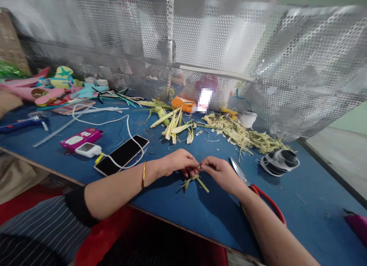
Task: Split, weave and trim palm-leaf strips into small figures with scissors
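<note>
My left hand (181, 162) and my right hand (215, 170) meet over the blue table, their fingertips pinched close together. What sits between the fingertips is too small to make out. Just below them hangs or lies a small bundle of green husk strips (195, 182), spread out and partly covered by my left fingers. Under my right forearm lies a pair of scissors (263, 197) with red handles, its blade pointing away from me. A black spool wound with white thread (279, 162) stands to the right of the scissors.
Pale corn husks (174, 126) and a heap of shredded husk (243, 134) lie ahead, near an orange box (183, 104). Left are a phone (123, 155), a white cable, a magenta power bank (82, 140) and a blue-handled tool (23, 122). A perforated metal screen (215, 48) borders the back.
</note>
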The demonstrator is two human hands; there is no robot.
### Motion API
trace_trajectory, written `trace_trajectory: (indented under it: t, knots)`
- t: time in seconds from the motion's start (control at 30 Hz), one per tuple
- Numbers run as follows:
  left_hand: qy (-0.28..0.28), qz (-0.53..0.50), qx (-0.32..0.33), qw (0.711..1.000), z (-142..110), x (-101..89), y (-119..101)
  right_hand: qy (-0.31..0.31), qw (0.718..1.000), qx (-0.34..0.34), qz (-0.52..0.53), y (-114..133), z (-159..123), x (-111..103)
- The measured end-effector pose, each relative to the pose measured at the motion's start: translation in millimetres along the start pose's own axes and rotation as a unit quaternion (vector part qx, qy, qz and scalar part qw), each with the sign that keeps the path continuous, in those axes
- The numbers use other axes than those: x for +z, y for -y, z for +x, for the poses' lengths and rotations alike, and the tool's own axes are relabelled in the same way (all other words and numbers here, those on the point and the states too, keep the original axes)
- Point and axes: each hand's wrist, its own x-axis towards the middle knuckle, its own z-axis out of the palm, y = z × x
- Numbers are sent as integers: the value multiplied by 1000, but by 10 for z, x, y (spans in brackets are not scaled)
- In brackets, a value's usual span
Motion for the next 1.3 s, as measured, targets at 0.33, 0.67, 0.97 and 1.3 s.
trace_trajectory:
  t: [0.33, 0.67, 0.97, 1.3]
  knots:
    - [-23, -23, -12, 999, 12, 23, 10, -56, 998, 5, 16, 89, -13, -40]
    - [-8, -1, 8, 1000, 23, 49, 32, -43, 961, 115, 247, 197, 2, -4]
    - [-32, -37, 28, 998, 9, 68, 66, -134, 962, 110, 210, 84, 0, -99]
    - [-30, -42, 47, 998, -4, 54, 90, -45, 998, 20, -34, -21, 26, -20]
